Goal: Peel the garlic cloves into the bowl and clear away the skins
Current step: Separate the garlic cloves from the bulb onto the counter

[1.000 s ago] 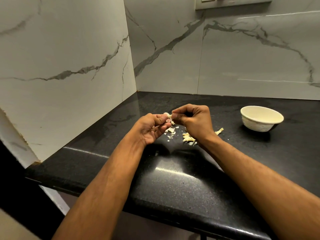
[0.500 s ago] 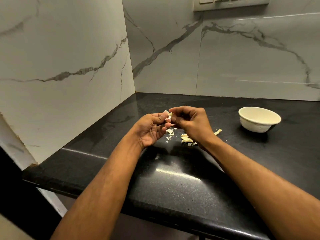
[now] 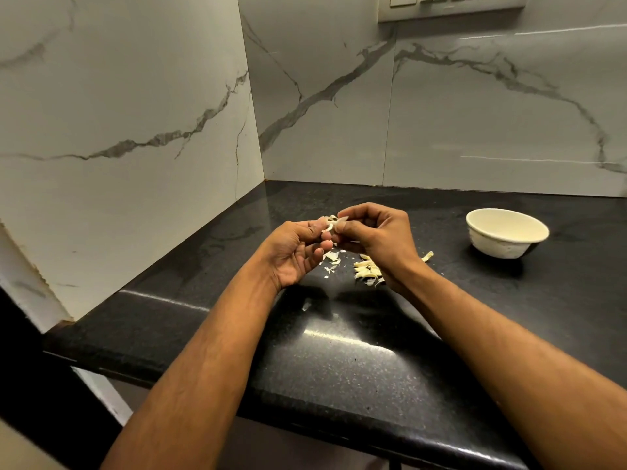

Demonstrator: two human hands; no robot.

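A small pale garlic clove (image 3: 329, 223) with loose skin sits between both hands above the black counter (image 3: 356, 351). My left hand (image 3: 295, 252) pinches it from the left with thumb and fingers. My right hand (image 3: 376, 234) pinches the clove's skin from the right, fingers curled. Torn garlic skins (image 3: 366, 269) lie scattered on the counter under and between the hands. A cream bowl (image 3: 507, 232) stands to the right, its inside hidden from this angle.
Marble-patterned walls close the counter on the left and at the back, meeting in a corner. A socket panel (image 3: 451, 5) sits high on the back wall. The counter's rounded front edge runs below my forearms.
Both hands have stayed together on the clove, fingers shifting slightly. The view has tilted a little, showing more of the socket panel.
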